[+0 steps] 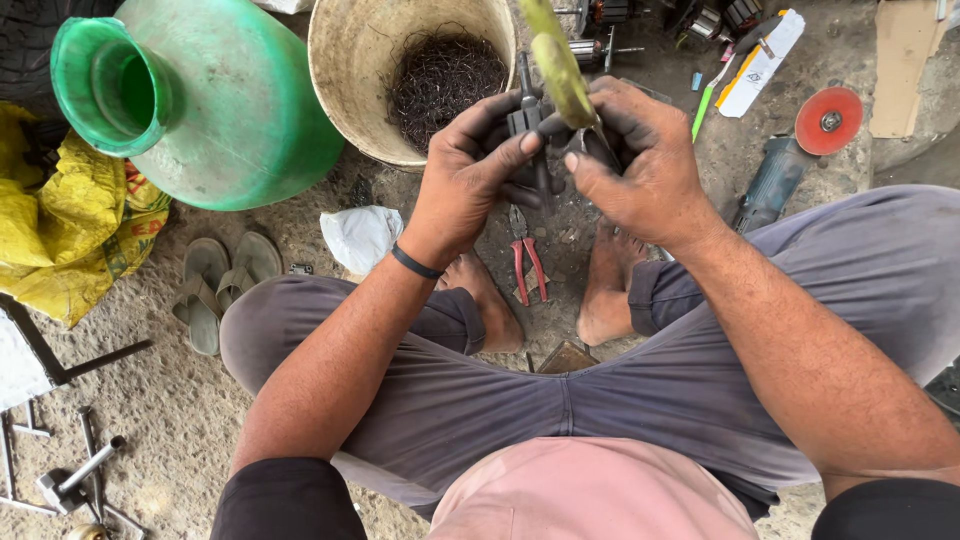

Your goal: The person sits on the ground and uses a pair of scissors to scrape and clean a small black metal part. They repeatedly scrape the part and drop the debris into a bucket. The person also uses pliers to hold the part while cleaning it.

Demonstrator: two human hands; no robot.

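Note:
I squat over a dirt floor with both hands raised in front of me. My left hand (478, 165) grips a small dark metal part (526, 113), fingers closed round it. My right hand (630, 160) is closed on a tool with a yellow-green handle (556, 62) that slants up and away, its tip hidden between my hands at the part. Both hands are smeared black. Red-handled pliers (528, 268) lie on the ground between my bare feet.
A tan bucket (345, 60) with a tangle of dark wire stands ahead, a green plastic jar (225, 100) to its left. An angle grinder with a red disc (828, 120) lies at the right. Sandals (222, 285), a white rag (360, 238), a yellow sack (60, 230) and metal rods (80, 470) lie left.

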